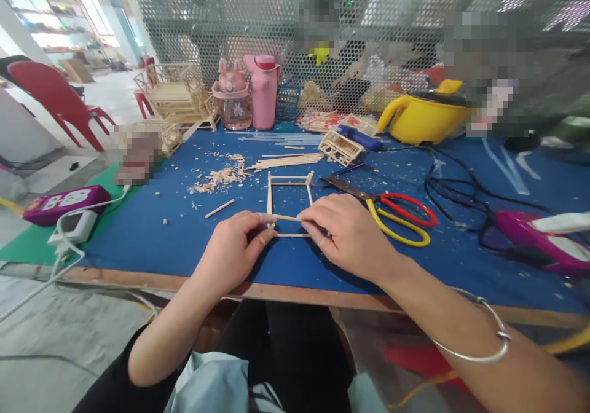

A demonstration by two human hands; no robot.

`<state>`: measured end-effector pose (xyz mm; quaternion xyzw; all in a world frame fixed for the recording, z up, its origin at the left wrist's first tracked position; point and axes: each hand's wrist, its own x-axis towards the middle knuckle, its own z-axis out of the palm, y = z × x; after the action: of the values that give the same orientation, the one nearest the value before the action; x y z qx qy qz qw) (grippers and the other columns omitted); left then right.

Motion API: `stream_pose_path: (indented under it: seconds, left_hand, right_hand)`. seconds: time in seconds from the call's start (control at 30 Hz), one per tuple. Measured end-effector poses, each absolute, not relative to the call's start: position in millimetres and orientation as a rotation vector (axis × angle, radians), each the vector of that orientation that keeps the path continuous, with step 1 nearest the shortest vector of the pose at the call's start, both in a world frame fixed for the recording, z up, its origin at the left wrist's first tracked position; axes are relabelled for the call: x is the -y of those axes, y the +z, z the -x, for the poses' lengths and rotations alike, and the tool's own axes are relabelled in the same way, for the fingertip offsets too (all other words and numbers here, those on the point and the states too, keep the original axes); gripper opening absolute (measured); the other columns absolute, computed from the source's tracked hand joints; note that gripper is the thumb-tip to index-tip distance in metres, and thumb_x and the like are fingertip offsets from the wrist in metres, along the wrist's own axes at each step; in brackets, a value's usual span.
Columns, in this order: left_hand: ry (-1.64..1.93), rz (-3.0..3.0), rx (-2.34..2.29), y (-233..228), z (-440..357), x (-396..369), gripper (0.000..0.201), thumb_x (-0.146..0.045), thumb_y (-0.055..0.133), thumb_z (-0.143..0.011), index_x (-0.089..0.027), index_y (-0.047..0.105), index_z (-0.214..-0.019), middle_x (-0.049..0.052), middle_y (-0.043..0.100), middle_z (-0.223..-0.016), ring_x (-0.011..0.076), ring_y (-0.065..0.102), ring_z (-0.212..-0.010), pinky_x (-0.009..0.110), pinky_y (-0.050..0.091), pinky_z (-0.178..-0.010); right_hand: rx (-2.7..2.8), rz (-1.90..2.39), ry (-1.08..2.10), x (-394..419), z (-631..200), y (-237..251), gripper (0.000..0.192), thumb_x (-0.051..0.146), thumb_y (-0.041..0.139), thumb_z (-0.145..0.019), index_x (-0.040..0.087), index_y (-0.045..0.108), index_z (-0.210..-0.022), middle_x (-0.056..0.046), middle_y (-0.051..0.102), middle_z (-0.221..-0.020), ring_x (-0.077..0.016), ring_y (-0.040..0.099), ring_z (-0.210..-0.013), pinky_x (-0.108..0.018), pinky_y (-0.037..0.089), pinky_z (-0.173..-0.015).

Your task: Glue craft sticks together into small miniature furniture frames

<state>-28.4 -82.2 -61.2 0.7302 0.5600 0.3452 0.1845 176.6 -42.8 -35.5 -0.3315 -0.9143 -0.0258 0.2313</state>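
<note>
A small frame of thin wooden sticks (289, 184) lies on the blue table mat. At its near end, my left hand (234, 244) pinches the left end of a short wooden stick (287, 218) between thumb and fingers. The other end of this stick is pinched by my right hand (348, 235), whose fingertips cover the frame's near right corner. Red-and-yellow-handled scissors (369, 197) lie just beyond my right hand. Left of the frame rests a loose short stick (220, 209). Whether the held stick touches the frame's corners is hidden by my fingers.
Wood scraps (224, 176) and a bundle of sticks (290, 161) lie behind the frame. A blue glue gun (357, 137) sits by a small wooden piece (340, 149). Further back stand a pink bottle (264, 96) and a yellow pot (426, 118). Black cables run at the right.
</note>
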Motion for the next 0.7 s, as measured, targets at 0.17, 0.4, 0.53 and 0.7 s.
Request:
stream_pose_path:
  seconds: [0.17,0.4,0.53,0.7]
  left_hand:
    - [0.925,-2.133,-1.612,-59.7,27.5,84.9,0.022,-0.029,0.048,-0.085,-0.023,0.063,-0.1,0.003,0.066,-0.088,0.0183,0.06,-0.08,0.028,0.044,-0.072]
    - [0.899,-2.169,-1.583,-59.7,26.8,85.2,0.037,-0.037,0.052,-0.083,-0.024,0.055,-0.118,0.002,0.067,-0.089,0.0183,0.06,-0.079,0.029,0.045,-0.072]
    - [0.98,-2.179,-1.558,-59.1,26.5,81.9,0.025,-0.037,0.051,-0.084,-0.022,0.067,-0.097,0.005,0.069,-0.092,0.0194,0.061,-0.085,0.029,0.044,-0.077]
    - [0.959,-2.147,-1.567,-61.0,25.3,76.9,0.027,-0.04,0.053,-0.082,-0.022,0.068,-0.095,0.005,0.07,-0.092,0.0208,0.062,-0.08,0.03,0.044,-0.07]
  right_hand:
    - [2.593,0.858,-0.069,41.8,-180.0,-41.5,0.025,0.024,0.04,-0.092,0.016,0.064,-0.096,-0.007,0.064,-0.081,-0.0182,0.054,-0.08,-0.033,0.032,-0.076]
    - [2.627,0.8,0.001,40.0,-184.1,-44.1,0.025,0.023,0.04,-0.092,0.015,0.064,-0.096,-0.008,0.062,-0.081,-0.0181,0.052,-0.08,-0.032,0.032,-0.075]
    - [2.6,0.773,0.005,40.6,-184.7,-45.2,0.024,0.023,0.042,-0.091,0.015,0.065,-0.094,-0.007,0.062,-0.082,-0.0177,0.053,-0.081,-0.032,0.033,-0.076]
    - [2.537,0.757,-0.035,40.4,-185.4,-46.9,0.023,0.023,0.044,-0.09,0.015,0.065,-0.093,-0.007,0.063,-0.082,-0.018,0.054,-0.081,-0.033,0.035,-0.077]
